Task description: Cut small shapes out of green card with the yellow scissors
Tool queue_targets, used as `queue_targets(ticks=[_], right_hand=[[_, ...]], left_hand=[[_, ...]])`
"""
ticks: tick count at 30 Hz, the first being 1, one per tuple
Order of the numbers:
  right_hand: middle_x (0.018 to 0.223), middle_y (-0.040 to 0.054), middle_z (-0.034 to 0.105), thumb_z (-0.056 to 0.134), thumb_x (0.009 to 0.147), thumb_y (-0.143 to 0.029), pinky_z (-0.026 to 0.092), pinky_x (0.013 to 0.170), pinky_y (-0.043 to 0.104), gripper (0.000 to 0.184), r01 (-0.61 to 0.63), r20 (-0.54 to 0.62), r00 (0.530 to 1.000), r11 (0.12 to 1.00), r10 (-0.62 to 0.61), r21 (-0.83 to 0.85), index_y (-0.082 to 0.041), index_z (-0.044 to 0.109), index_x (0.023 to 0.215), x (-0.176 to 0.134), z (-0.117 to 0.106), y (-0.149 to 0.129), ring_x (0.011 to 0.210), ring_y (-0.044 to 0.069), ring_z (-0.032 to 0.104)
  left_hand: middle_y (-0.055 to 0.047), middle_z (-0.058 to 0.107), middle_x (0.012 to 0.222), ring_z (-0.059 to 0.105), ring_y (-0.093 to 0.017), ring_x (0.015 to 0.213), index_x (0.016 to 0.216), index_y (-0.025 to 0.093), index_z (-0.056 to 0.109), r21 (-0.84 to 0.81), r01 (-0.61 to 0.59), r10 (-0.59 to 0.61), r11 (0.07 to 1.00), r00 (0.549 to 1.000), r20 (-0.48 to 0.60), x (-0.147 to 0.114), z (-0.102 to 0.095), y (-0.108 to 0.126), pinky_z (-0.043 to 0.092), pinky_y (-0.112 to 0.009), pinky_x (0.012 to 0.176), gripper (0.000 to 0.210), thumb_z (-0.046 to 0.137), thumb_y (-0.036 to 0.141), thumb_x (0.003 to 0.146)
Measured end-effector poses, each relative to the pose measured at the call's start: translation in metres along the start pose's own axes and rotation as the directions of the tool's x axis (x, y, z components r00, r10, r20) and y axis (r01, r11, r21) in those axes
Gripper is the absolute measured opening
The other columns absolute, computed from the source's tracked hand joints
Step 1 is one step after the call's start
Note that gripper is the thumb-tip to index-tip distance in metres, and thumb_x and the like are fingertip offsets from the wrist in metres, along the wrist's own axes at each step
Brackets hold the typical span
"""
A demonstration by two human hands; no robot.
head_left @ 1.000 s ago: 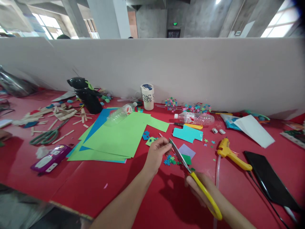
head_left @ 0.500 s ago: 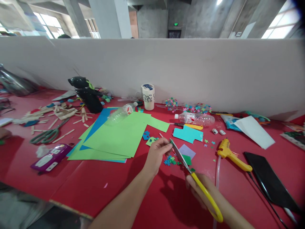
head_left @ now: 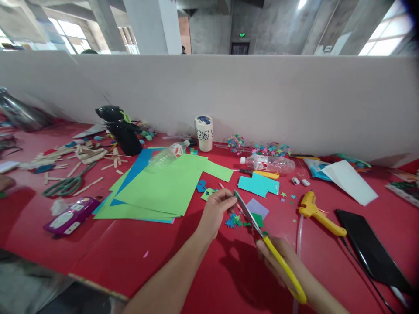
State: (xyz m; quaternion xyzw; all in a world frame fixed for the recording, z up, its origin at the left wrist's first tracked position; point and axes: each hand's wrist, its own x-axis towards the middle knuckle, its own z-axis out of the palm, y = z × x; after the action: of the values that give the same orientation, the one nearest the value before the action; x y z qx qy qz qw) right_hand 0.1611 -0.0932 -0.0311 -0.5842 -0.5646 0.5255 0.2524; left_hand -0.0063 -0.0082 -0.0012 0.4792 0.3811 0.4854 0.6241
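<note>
Yellow-handled scissors (head_left: 284, 270) are gripped in my right hand (head_left: 278, 257), blades pointing up and to the left, looking nearly closed. Against the blade tip my left hand (head_left: 221, 207) has its thumb and fingers pinched together. A speck of green shows there, too small to name. Beneath and beyond the blades lie a purple paper square (head_left: 257, 207), a green paper piece (head_left: 257, 219) and several small star cutouts (head_left: 233, 221). Left of them is a light-green paper piece with star-shaped holes (head_left: 207, 192).
Green paper sheets (head_left: 160, 187) spread left of my hands, a clear bottle (head_left: 168, 156) on top. A yellow glue gun (head_left: 321, 213) and black tablet-like slab (head_left: 369, 244) lie right. Green-handled scissors (head_left: 65, 185), a purple device (head_left: 72, 216) and another person's hand (head_left: 6, 182) are at left.
Both hands and the scissors stay almost in place. The view has shifted very slightly; nothing is visibly taken up or let go.
</note>
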Motion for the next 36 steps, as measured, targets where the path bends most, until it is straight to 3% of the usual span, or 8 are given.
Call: queue_targets(ticks=[8, 13, 17, 19, 22, 26, 32, 36], right_hand=[[0.032, -0.0118, 0.027, 0.036, 0.070, -0.072, 0.015, 0.026, 0.015, 0.054, -0.078, -0.039, 0.996, 0.986, 0.085, 0.148, -0.020, 0.039, 0.058, 0.003, 0.003, 0.000, 0.024, 0.003, 0.023], [0.034, -0.0120, 0.029, 0.038, 0.073, -0.067, 0.025, 0.024, 0.014, 0.050, -0.051, -0.097, 0.992, 0.972, 0.075, 0.229, -0.019, 0.045, 0.064, 0.005, -0.014, -0.003, 0.023, 0.003, 0.026], [0.033, -0.0122, 0.030, 0.039, 0.077, -0.062, 0.025, 0.023, 0.013, 0.045, -0.011, -0.159, 0.986, 0.970, 0.051, 0.243, -0.019, 0.045, 0.064, 0.010, -0.028, -0.001, 0.021, 0.003, 0.026], [0.033, -0.0120, 0.031, 0.039, 0.078, -0.062, 0.026, 0.022, 0.013, 0.045, -0.017, -0.181, 0.982, 0.973, 0.060, 0.231, -0.019, 0.045, 0.065, 0.012, -0.032, 0.002, 0.020, 0.004, 0.027], [0.032, -0.0123, 0.029, 0.038, 0.078, -0.062, 0.026, 0.023, 0.014, 0.045, 0.007, -0.185, 0.982, 0.976, 0.034, 0.219, -0.020, 0.044, 0.063, 0.015, -0.034, 0.004, 0.020, 0.004, 0.026], [0.030, -0.0117, 0.028, 0.033, 0.079, -0.062, 0.027, 0.024, 0.017, 0.045, 0.003, -0.195, 0.981, 0.998, 0.010, 0.065, -0.021, 0.043, 0.064, 0.018, -0.034, 0.006, 0.022, 0.007, 0.027], [0.043, -0.0051, 0.040, 0.054, 0.069, -0.054, 0.023, 0.037, 0.021, 0.039, -0.068, -0.376, 0.926, 0.970, -0.026, -0.235, -0.020, 0.044, 0.055, 0.026, -0.042, 0.014, 0.039, 0.010, 0.038], [0.045, -0.0017, 0.046, 0.059, 0.067, -0.047, 0.020, 0.041, 0.023, 0.033, -0.124, -0.457, 0.888, 0.938, -0.039, -0.323, -0.020, 0.044, 0.053, 0.033, -0.047, 0.023, 0.043, 0.011, 0.037]], left_hand=[[0.002, 0.052, 0.058, 0.046, -0.008, 0.051, 0.068, 0.015, 0.054, 0.024, 0.047, -0.046, 0.999, 0.999, -0.016, 0.004, -0.001, -0.004, 0.038, -0.021, 0.052, 0.015, 0.056, 0.030, 0.072], [0.004, 0.047, 0.054, 0.044, -0.009, 0.049, 0.068, 0.016, 0.052, 0.279, 0.046, -0.069, 0.959, 0.995, 0.071, 0.009, -0.010, -0.002, 0.035, -0.022, 0.051, 0.017, 0.054, 0.032, 0.072], [0.003, 0.046, 0.059, 0.042, -0.010, 0.055, 0.066, 0.017, 0.049, 0.641, -0.148, 0.006, 0.753, 0.976, 0.218, 0.009, -0.018, -0.003, 0.032, -0.021, 0.053, 0.016, 0.047, 0.030, 0.076], [0.003, 0.047, 0.062, 0.043, -0.011, 0.058, 0.068, 0.018, 0.048, 0.769, -0.207, -0.038, 0.604, 0.957, 0.288, 0.007, -0.021, -0.006, 0.032, -0.022, 0.055, 0.016, 0.043, 0.028, 0.079], [0.000, 0.053, 0.067, 0.048, -0.013, 0.063, 0.071, 0.018, 0.050, 0.882, -0.266, -0.139, 0.389, 0.929, 0.342, 0.004, -0.020, -0.010, 0.032, -0.023, 0.057, 0.018, 0.037, 0.025, 0.081], [-0.003, 0.057, 0.072, 0.051, -0.016, 0.066, 0.072, 0.018, 0.052, 0.911, -0.377, -0.146, 0.165, 0.904, 0.401, 0.001, -0.016, -0.014, 0.030, -0.025, 0.056, 0.019, 0.037, 0.024, 0.081], [-0.004, 0.059, 0.069, 0.053, -0.017, 0.066, 0.068, 0.018, 0.055, 0.923, -0.381, -0.134, 0.052, 0.914, 0.384, 0.002, -0.016, -0.017, 0.030, -0.026, 0.054, 0.018, 0.047, 0.032, 0.077], [-0.003, 0.057, 0.065, 0.053, -0.017, 0.062, 0.068, 0.019, 0.056, 0.953, -0.288, -0.110, 0.089, 0.948, 0.297, 0.002, -0.011, -0.014, 0.032, -0.026, 0.053, 0.026, 0.047, 0.041, 0.077]])
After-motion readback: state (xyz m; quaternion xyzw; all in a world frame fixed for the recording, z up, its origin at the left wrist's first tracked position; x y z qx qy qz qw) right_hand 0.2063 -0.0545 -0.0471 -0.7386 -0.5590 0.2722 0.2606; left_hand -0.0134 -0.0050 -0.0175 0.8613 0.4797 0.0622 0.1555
